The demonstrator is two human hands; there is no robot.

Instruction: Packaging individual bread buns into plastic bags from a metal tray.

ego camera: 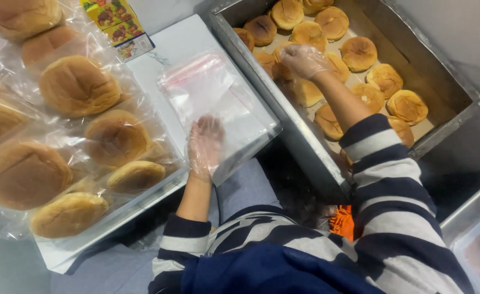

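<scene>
bun [301, 91] at near-left edge of metal tray [457, 92], under right hand [303, 59], fingers curled onto it. plastic bags [218, 98] on white board [185, 41], pressed by flat, open left hand [203, 144].

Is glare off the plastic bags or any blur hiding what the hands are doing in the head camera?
Head view: glare streaks the bagged buns at left, and the clear bags under the left hand look milky. The right hand over the metal tray is slightly soft; its grip on a bun is unclear. Lower right falls into shadow.
</scene>
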